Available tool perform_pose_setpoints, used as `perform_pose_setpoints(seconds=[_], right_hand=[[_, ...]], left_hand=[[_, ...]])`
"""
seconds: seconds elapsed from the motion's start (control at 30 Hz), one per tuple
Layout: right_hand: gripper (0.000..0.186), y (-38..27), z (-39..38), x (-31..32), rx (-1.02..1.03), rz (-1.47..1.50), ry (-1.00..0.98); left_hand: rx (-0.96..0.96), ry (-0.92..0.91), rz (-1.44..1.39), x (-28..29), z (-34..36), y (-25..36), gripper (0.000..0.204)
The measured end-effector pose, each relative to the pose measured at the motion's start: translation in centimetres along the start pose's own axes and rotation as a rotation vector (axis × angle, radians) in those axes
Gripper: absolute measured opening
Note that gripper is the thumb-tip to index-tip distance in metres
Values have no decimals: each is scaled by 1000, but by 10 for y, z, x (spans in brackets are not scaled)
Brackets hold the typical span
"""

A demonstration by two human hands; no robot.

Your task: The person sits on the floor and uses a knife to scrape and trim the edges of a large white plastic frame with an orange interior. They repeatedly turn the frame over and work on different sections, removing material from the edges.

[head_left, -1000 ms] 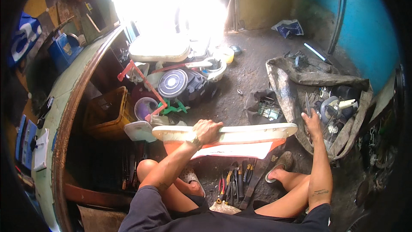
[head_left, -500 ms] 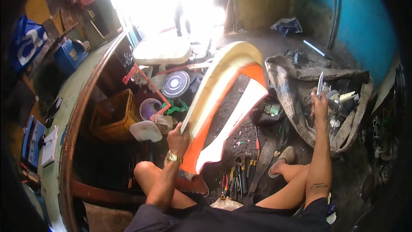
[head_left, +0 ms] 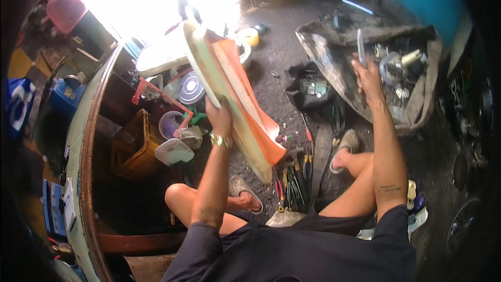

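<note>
My left hand [head_left: 219, 117] is closed round the edge of a long, curved, cream-yellow foam-like pad [head_left: 210, 75], held up tilted over the floor. Along the pad's right side runs an orange and white sheet [head_left: 237, 86]; how the two are joined cannot be made out. In my right hand [head_left: 370, 79], held out to the right above a worn sack-like cloth [head_left: 334, 81], is a knife [head_left: 360, 47] with its blade pointing up. The knife is well apart from the pad.
Between my feet lie several pliers and other hand tools [head_left: 292, 183]. A black bag [head_left: 308, 86] rests near the cloth, which holds loose parts. At left stand a yellow crate [head_left: 133, 149], a white lid [head_left: 175, 150] and a long counter [head_left: 78, 141].
My left hand has turned the pad, so its far end now leans left and its near end points toward my feet. My right hand still holds the knife upright. The whole view has shifted.
</note>
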State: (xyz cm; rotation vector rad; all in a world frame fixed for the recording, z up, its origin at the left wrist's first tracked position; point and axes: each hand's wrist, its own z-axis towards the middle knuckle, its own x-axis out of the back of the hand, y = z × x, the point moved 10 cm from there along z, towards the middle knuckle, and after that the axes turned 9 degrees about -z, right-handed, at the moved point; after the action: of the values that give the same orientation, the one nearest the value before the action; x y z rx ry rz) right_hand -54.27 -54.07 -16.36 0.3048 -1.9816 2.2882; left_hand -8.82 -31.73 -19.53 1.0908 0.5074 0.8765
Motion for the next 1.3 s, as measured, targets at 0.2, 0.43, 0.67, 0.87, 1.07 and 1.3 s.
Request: perform_pose_setpoints(seconds=[0.2, 0.43, 0.67, 0.87, 1.07, 1.3], right_hand=[[22, -4, -38, -31, -70, 145, -137], [24, 1, -123, -165, -44, 132, -449], [43, -52, -130, -286, 32, 217, -551], [46, -83, -116, -355, -119, 491, -970], [47, -89, -111, -376, -173, 623, -1118], [55, -71, -100, -389, -155, 579, -1211]], left_hand=[[138, -77, -162, -6, 25, -4, 45], [122, -96, -390, 13, 6, 43, 51], [197, -53, -484, 21, 47, 94, 39], [232, -7, -477, 36, 39, 83, 30], [266, -78, -537, 40, 43, 74, 30], [283, -130, -557, 30, 31, 79, 32]])
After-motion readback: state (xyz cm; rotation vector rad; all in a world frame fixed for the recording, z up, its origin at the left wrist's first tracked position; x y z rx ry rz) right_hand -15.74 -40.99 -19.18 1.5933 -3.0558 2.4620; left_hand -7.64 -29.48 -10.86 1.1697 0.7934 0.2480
